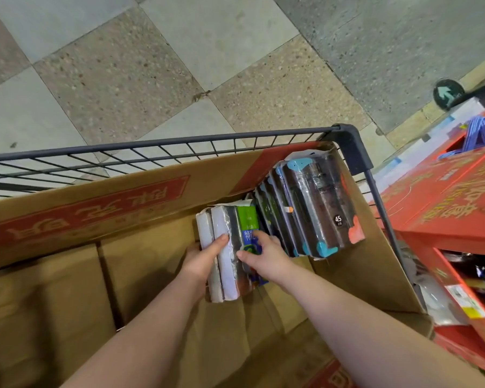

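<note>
A large brown cardboard box [101,208] with red print sits inside a dark wire shopping cart [350,147]. Several flat blister packs stand on edge in the box's far right corner. My left hand [202,259] grips the left side of a small bundle of packs [226,247] with white backs. My right hand [266,253] grips the right side of the same bundle, fingers over a green and blue pack [248,222]. Behind them, a row of packs [317,208] with teal corners and a "45" label leans against the box wall.
The box floor [53,298] is bare brown cardboard flaps at the left and front. Red display stands [448,197] with goods stand close on the right of the cart. Beyond the cart lies a tiled floor [151,65] with a green arrow sticker [447,93].
</note>
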The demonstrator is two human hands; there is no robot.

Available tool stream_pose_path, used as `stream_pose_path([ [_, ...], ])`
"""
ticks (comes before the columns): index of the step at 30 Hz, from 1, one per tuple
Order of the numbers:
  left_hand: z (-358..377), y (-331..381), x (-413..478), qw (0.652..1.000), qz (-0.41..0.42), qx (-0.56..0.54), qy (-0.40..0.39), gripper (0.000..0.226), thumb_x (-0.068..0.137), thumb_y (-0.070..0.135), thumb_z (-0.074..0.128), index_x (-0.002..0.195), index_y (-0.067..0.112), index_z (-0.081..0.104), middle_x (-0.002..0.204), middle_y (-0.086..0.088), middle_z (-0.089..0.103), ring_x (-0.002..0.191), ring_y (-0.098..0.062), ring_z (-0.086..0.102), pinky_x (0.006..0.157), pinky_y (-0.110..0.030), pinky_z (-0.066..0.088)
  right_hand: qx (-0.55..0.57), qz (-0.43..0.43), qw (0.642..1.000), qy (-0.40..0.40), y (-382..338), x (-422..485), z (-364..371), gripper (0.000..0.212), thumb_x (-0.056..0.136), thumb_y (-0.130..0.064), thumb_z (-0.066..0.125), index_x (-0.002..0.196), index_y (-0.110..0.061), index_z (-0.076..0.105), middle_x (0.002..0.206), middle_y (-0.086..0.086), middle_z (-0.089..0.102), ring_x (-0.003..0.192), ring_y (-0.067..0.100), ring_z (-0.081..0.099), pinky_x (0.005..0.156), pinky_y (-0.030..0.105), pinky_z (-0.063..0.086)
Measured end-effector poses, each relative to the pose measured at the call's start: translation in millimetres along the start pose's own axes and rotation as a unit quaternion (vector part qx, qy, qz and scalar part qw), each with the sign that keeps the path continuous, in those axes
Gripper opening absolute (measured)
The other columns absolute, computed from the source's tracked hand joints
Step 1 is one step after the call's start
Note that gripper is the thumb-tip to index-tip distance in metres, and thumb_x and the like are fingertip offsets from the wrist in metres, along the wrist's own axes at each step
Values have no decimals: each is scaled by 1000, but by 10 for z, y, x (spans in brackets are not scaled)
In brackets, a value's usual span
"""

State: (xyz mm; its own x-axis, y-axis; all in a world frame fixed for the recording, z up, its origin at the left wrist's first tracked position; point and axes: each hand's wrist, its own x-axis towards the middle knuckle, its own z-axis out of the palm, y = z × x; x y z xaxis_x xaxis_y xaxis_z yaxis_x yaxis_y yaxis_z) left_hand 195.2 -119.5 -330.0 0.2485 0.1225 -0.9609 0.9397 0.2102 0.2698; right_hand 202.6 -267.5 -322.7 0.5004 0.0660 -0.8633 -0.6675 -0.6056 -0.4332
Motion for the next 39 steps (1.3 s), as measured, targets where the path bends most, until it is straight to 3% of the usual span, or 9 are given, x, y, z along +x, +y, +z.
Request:
stream_pose_path([
  [4,-79,-90,-105,998,19,52,-3,47,78,33,77,116,10,62,97,-9,71,82,-24,69,61,-30,50,137,34,990,-26,166,-140,94,62,88,-33,67,140,-22,34,135,3,46,117,20,52,98,30,44],
  [9,-267,-158,-234,995,15,87,-52,35,84,27,70,110,4,66,92,-16,74,80,-29,71,66,-33,55,218,78,969,-87,310,-262,197,65,76,-27,81,130,-14,47,116,-2,64,94,10,62,72,17,49],
  [13,-301,-99,-417,990,38,99,-92,28,86,27,67,106,7,66,86,-12,75,77,-26,72,70,-35,55,297,72,949,-74,324,-455,78,39,80,-21,76,112,-16,54,97,-5,66,76,3,61,48,10,45],
  [16,-255,6,-601,987,57,88,-123,36,77,33,69,103,9,65,87,-13,75,80,-29,71,79,-41,55,352,61,933,-47,250,-652,-57,40,82,-19,75,115,-14,54,101,1,70,86,14,68,73,27,58],
  [19,-168,103,-802,981,71,93,-153,57,62,42,71,109,9,64,97,-16,74,89,-32,69,85,-44,54,383,47,922,-22,200,-856,-211,41,85,-25,70,121,-12,56,111,8,71,102,27,68,95,50,51],
  [24,69,142,-1170,972,106,108,-181,61,61,45,70,109,8,63,97,-15,74,89,-31,69,85,-43,54,387,6,922,27,246,-1265,-520,38,87,-27,67,121,-12,57,113,8,70,98,26,68,81,41,56],
  [30,593,39,-1696,954,140,138,-228,54,66,48,65,101,7,64,82,-10,76,76,-24,71,68,-33,54,411,-39,908,62,490,-1864,-977,34,88,-25,64,115,-3,65,106,17,72,96,34,68,89,47,54],
  [34,1035,-96,-2055,938,163,159,-263,52,79,46,63,114,8,63,98,-13,74,89,-30,70,79,-37,55,449,-77,883,109,802,-2320,-1271,28,91,-28,60,108,-6,66,97,16,74,75,27,71,74,40,58],
  [39,1743,-497,-2724,901,208,203,-323,56,82,47,67,125,12,56,121,-12,67,100,-27,68,86,-40,56,483,-82,845,214,1507,-3029,-1605,50,87,-48,61,118,-8,63,104,14,73,95,33,70,90,51,53],
])
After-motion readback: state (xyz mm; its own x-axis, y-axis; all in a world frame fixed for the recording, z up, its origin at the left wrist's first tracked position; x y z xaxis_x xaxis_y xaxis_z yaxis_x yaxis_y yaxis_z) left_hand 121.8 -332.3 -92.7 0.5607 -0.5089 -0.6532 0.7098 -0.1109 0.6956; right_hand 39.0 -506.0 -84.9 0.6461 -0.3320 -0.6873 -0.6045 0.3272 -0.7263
